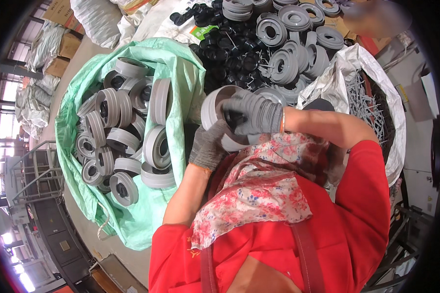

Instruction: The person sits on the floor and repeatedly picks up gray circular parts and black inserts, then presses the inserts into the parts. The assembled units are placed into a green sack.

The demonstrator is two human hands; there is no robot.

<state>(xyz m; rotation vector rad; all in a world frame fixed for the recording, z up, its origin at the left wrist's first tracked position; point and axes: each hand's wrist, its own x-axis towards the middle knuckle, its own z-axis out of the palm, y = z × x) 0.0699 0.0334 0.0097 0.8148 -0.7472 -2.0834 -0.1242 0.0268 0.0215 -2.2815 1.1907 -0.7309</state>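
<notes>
Your shirt (271, 246) filled six o'clock, left hand (209, 145) gripping a ring (211, 110), likely steadying it, right hand (256, 115) curled round a black piece (233, 118).

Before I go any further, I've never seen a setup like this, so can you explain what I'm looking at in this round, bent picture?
There is just one picture, from a wide fisheye camera worn on a person's head and looking down, which is why straight edges curve. No robot is involved: the hands are the wearer's own, in grey gloves. The left hand holds a grey ring from below, while the right hand is at a black part within it; whether it grips or only touches that part is hidden. To the left, a green bag holds more ridged rings. Beyond the hands lie heaped black pieces and loose grey rings. To the right, a white bag holds thin grey sticks.
</notes>
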